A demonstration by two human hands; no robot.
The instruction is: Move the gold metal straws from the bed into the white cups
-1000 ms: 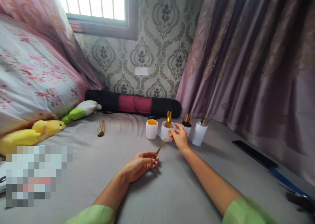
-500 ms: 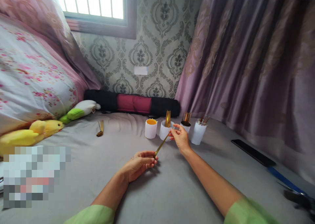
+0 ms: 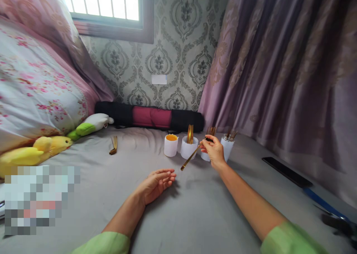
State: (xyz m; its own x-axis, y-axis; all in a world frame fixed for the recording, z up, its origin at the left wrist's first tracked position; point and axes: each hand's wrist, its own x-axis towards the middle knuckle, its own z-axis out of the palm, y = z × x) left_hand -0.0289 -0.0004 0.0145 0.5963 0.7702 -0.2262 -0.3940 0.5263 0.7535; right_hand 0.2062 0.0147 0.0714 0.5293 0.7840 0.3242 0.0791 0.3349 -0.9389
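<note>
My right hand (image 3: 214, 151) pinches one end of a slim gold utensil (image 3: 191, 157), which slants down to the left above the grey sheet. It hovers in front of a row of white cups: one with an orange top (image 3: 170, 145), one holding gold cutlery (image 3: 189, 146), a third (image 3: 205, 155) partly hidden behind my fingers, and a clear jar (image 3: 227, 147). My left hand (image 3: 156, 183) rests palm up on the sheet, fingers loosely stretched, holding nothing.
A few loose gold utensils (image 3: 114, 145) lie at the back left. Plush toys (image 3: 33, 153) and a floral pillow (image 3: 36, 86) fill the left. A black and red roll (image 3: 150, 116) lies by the wall. A dark flat bar (image 3: 287, 172) and curtain (image 3: 281, 75) stand right.
My left hand let go of the gold utensil's lower end and opened on the sheet. My right hand carried the utensil up and to the right, toward the third cup.
</note>
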